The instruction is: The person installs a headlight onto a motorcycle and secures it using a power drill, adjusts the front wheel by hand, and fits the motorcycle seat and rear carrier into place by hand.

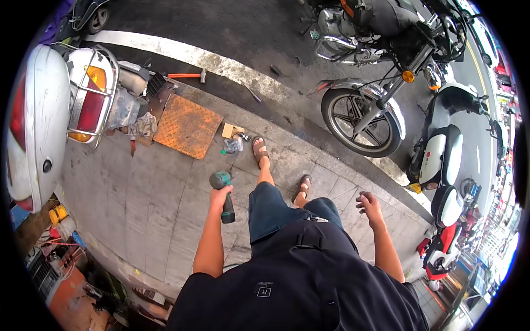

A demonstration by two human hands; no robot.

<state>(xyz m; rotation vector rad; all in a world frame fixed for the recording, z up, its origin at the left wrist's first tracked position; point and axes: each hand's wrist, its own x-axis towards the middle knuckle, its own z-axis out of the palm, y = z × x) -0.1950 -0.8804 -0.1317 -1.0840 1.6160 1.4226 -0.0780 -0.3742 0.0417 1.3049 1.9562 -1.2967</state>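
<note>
A green and black cordless drill (222, 190) is in my left hand (221, 197), whose fingers are wrapped round its grip, above the paving left of my legs. My right hand (369, 206) is out to the right over the pavement, fingers bent but apart, holding nothing. Ahead of the drill, a small cardboard box (232, 131) lies by a clear plastic bag (233, 145) and small metal parts, near my sandalled foot. A rusty orange metal plate (187, 126) rests on the paving to their left.
Near the kerb lie an orange-handled hammer (187, 75) and a screwdriver (252, 92). A scooter with a silver top case (47, 129) is at the left. A motorcycle (364, 118) and a white scooter (441, 151) stand at the right. Stacked clutter fills the lower left.
</note>
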